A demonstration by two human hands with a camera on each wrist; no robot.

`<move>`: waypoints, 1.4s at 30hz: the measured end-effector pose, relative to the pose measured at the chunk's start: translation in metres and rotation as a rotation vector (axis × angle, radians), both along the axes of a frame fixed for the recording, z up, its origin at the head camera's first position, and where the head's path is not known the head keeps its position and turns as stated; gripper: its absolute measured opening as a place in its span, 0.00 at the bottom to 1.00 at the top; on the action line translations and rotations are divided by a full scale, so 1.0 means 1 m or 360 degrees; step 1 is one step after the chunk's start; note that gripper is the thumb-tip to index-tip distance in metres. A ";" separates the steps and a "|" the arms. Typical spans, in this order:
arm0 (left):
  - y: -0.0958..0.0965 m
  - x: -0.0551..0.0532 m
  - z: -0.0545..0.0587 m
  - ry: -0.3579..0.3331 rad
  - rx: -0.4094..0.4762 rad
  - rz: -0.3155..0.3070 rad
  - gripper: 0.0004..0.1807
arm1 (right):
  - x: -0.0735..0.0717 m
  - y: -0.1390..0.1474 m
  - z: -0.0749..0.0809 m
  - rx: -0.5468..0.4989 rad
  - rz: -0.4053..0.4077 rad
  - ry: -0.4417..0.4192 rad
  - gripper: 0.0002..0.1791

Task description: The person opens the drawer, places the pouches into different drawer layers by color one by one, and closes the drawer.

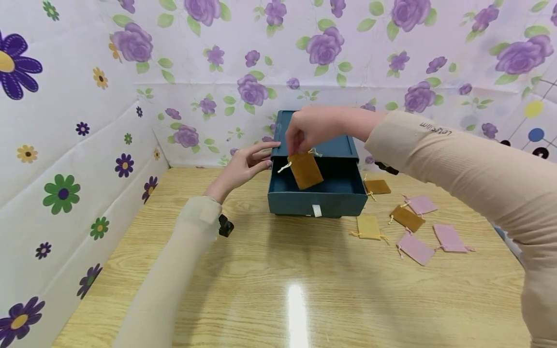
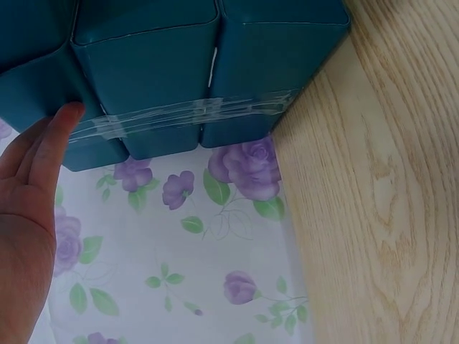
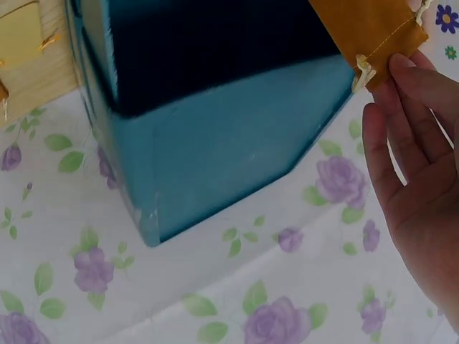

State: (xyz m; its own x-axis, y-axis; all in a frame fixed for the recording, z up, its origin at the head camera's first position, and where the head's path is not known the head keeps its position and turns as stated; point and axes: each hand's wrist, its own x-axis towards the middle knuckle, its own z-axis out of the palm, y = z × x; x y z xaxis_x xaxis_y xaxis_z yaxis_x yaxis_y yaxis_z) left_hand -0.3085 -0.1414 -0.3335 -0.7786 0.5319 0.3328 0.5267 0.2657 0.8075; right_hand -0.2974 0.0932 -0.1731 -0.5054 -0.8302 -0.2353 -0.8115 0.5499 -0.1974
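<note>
A dark teal box of drawers [image 1: 335, 146] stands against the back cloth, its top drawer [image 1: 291, 205] pulled out. Over that drawer my right hand [image 1: 314, 126] pinches a brown drawstring pouch [image 1: 306, 171] by its gathered end, so it hangs down with its cream cords loose. Thumb and fingers on the pouch [image 3: 376, 36] also show in the right wrist view. My left hand [image 1: 244, 166] rests its fairly straight fingertips against the left side of the box. The left wrist view has that hand [image 2: 29, 201] beside the stacked teal drawers [image 2: 150, 64], with clear tape across them.
Right of the box lie several pouches: a yellow one [image 1: 368, 228], two brown ones, [image 1: 377, 187] nearer the box, and pink ones such as the pink pouch [image 1: 450, 238]. Flowered cloth [image 1: 196, 96] hangs behind and at the left of the wooden table [image 1: 243, 290].
</note>
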 end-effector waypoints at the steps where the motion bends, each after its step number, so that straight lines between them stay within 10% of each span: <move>1: 0.001 0.001 0.001 -0.0009 -0.0002 0.0004 0.27 | -0.001 -0.001 -0.002 0.0002 0.0010 -0.0011 0.10; 12: 0.003 0.021 0.020 -0.0007 -0.0018 -0.0028 0.27 | -0.003 -0.009 -0.017 0.0039 0.0015 -0.0087 0.11; 42: 0.004 0.021 0.020 -0.0050 0.0019 -0.0013 0.26 | 0.001 0.004 0.001 0.0045 -0.0086 -0.0076 0.11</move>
State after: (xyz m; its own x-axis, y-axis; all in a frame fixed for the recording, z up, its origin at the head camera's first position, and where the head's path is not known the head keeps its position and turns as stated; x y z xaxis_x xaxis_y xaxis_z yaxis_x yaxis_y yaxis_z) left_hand -0.2872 -0.1371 -0.3140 -0.7846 0.5343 0.3144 0.5029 0.2519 0.8269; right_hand -0.2960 0.0977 -0.1725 -0.5369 -0.7947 -0.2833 -0.7705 0.5986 -0.2190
